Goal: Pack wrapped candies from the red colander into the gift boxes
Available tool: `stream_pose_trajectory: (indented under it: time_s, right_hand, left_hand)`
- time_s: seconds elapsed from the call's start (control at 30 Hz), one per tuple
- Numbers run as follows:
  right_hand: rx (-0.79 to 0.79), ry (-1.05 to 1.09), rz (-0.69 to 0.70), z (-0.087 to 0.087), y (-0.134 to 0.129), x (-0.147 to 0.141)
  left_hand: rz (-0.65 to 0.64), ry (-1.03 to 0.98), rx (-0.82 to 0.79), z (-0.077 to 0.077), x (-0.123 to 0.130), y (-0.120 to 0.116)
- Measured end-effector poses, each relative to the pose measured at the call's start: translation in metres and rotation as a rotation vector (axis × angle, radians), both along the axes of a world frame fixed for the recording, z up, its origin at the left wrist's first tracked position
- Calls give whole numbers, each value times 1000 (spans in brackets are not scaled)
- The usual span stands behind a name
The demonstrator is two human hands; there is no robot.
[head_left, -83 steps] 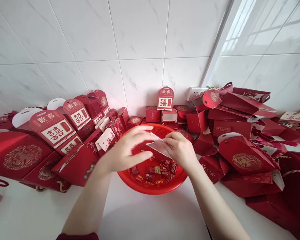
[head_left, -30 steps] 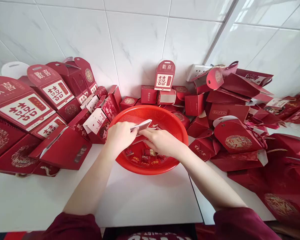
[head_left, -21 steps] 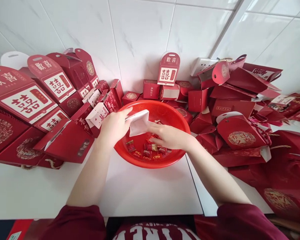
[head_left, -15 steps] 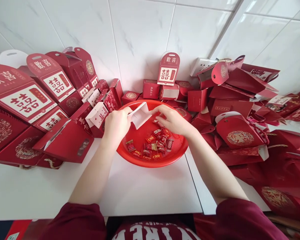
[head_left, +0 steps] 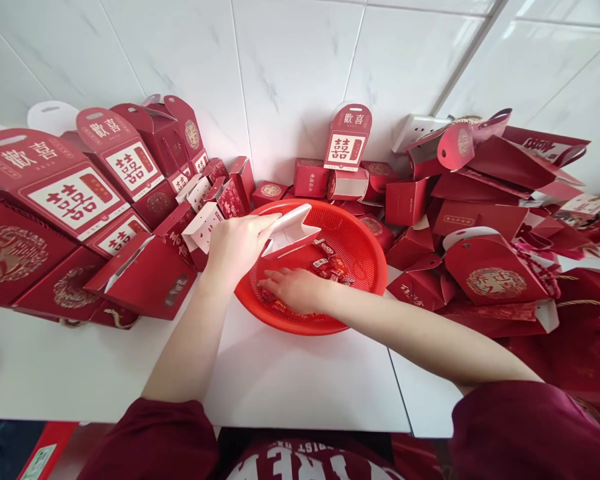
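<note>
A red basket (head_left: 367, 267) with perforated sides stands at the centre of the white table. My left hand (head_left: 237, 247) grips a small paper box (head_left: 293, 233), red outside and white inside, over the basket's left part, with its opening facing up and toward me. Low in the basket, my right hand (head_left: 295, 290) reaches leftward over wrapped candies, its fingers spread near the front left rim. Several red candies (head_left: 330, 267) lie to the right of that hand; it hides others beneath it.
Red gift boxes (head_left: 70, 200) crowd the left side. Small boxes (head_left: 310, 179) line the tiled wall behind the basket, one tall box (head_left: 347, 143) among them. Red bags and boxes (head_left: 485, 220) pile up on the right, below a white power strip (head_left: 417, 130).
My right hand has left the paper box and moved down and left to the candies. The box, still in my left hand, now shows more of its inside.
</note>
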State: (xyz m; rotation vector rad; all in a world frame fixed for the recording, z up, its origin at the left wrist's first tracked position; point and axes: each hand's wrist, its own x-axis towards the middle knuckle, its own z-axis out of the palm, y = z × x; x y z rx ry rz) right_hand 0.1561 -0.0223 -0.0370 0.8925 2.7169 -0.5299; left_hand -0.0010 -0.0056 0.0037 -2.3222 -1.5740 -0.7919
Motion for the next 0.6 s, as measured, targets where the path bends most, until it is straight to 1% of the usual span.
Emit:
stream_pose_trajectory:
  time_s: [0.03,0.1,0.17,0.27,0.3,0.37,0.5,0.6]
  right_hand:
    - [-4,-41,20,-6,0,-6]
    - [-73,-109,93,-12,2,-9]
    - [-147,-164,191,-10,6,-2]
    - [-205,-209,297,-2,8,12]
    - [-204,-223,300,0,7,15]
    - [-177,-263,259,1,3,18]
    - [-124,-346,176,-5,-1,13]
    - [-112,-332,140,-6,-1,14]
  left_hand:
    - [-28,5,25,2,-1,-2]
    - [-66,9,85,6,-3,-6]
    - [-100,3,114,9,-6,-9]
    - [-135,-18,60,12,-12,-9]
    - [-132,-36,30,12,-14,-8]
    - [-100,-94,-20,12,-17,-5]
    - [-52,-221,-173,12,-22,2]
    - [-9,-282,-267,13,-26,6]
